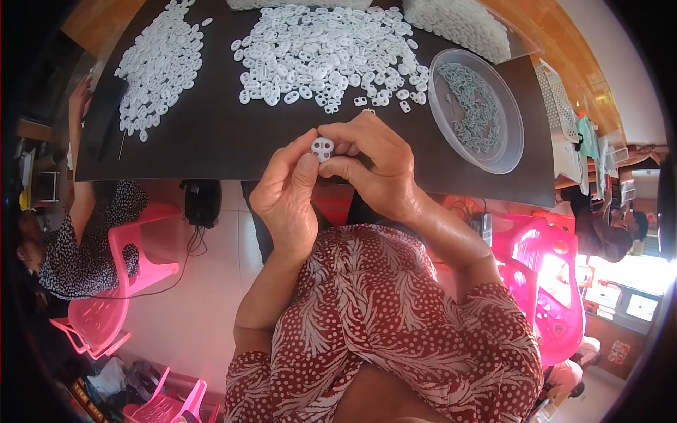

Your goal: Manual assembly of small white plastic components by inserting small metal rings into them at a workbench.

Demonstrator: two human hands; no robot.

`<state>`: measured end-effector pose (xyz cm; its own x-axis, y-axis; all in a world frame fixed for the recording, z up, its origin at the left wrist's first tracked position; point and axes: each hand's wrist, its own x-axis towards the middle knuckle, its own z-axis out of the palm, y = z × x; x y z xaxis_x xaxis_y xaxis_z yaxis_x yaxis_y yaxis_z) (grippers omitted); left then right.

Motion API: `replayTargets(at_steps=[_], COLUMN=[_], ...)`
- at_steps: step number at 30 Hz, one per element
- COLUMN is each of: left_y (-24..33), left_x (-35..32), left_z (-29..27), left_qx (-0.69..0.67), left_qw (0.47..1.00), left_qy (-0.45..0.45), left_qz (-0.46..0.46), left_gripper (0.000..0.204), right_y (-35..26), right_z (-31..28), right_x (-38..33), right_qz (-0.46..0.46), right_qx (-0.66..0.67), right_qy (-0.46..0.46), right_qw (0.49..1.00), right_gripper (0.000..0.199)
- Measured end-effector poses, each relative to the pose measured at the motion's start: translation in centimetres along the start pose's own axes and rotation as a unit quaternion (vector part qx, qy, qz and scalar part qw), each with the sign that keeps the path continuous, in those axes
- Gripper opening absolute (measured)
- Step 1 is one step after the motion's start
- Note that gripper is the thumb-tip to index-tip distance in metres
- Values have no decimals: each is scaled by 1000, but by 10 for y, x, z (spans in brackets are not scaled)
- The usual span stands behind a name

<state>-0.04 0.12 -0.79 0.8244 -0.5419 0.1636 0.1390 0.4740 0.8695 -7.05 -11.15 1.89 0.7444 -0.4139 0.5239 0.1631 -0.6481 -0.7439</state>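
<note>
Fingers (306, 169) of L hand (285, 201) & R hand (384, 158) clamp our white holed piece (322, 146). We'd best grip edges only, w/ holes clear!

Passage along dark tabletop (194, 144), left of left hand (284, 199); white-piece heap (321, 53) blocks far side, tub (509, 144) right.
</note>
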Motion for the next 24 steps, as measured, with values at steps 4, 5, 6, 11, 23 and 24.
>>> replayTargets(at_steps=[4,5,6,11,23,24], left_y=[3,3,3,0,-12,-12], left_x=[-1,-1,-2,-5,-14,-14], left_z=[1,1,1,1,1,1], left_qx=[2,-7,-6,-24,11,11], left_qw=[1000,1000,1000,999,995,995], left_qy=[-1,-1,0,8,37,37], left_qz=[15,15,15,23,90,90], left_gripper=[24,24,24,23,21,21], right_y=[0,-1,-1,-1,0,0], right_z=[1,1,2,4,9,10], right_x=[0,0,0,-3,-9,-10], right_qz=[-17,-20,-22,-34,-88,-92], right_qx=[-5,-5,-5,-8,-13,-10], right_qy=[5,5,5,18,43,47], right_qw=[1000,1000,1000,999,995,995], right_gripper=[30,29,29,28,29,29])
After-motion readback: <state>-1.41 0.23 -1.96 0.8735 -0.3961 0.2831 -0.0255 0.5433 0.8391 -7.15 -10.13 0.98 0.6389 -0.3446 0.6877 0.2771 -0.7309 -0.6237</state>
